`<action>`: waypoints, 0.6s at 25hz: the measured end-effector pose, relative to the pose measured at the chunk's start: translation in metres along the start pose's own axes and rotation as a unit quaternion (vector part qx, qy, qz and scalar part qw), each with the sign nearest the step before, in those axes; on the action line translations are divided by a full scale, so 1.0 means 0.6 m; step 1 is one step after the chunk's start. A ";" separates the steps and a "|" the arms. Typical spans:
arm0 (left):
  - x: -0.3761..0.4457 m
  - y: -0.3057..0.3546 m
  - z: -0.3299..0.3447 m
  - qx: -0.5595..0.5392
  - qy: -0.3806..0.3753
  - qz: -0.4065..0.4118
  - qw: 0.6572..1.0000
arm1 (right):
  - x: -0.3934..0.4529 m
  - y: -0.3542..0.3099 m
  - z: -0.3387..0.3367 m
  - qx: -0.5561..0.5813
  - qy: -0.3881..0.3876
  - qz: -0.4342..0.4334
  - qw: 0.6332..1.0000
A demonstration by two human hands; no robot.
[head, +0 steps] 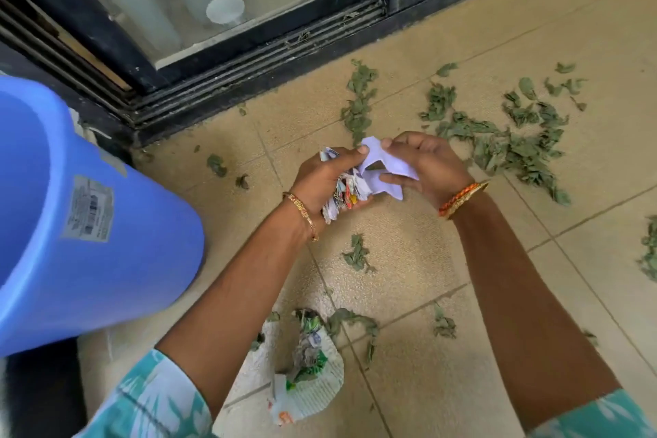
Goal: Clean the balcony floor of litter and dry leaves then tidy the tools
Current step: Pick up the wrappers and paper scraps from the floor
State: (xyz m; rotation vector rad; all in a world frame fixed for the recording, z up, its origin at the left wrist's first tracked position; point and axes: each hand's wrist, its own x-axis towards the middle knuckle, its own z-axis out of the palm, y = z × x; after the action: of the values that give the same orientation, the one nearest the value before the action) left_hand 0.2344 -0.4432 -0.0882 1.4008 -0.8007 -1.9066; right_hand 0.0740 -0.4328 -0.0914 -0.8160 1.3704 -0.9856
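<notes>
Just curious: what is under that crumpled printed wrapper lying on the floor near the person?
The crumpled green-and-white printed wrapper lies on the beige tiled floor, with dry green leaves at its upper edge. Whatever lies beneath it is covered.

No words or numbers can be read. The blue bucket (89,217) has a grey sticker (88,209) with a barcode and tiny print, too blurry to read. The crumpled wrapper (305,372) on the floor shows print, also too small to read.
</notes>
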 end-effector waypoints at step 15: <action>-0.126 -0.013 -0.098 0.202 0.032 -0.067 0.977 | -0.190 0.071 0.080 -0.192 0.036 -0.129 0.972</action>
State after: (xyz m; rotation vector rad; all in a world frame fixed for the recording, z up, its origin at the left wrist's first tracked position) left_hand 0.3078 -0.3857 -0.0651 1.7886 -1.1348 -1.8538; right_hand 0.1316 -0.3155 -0.0819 -1.2850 1.5698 -0.9675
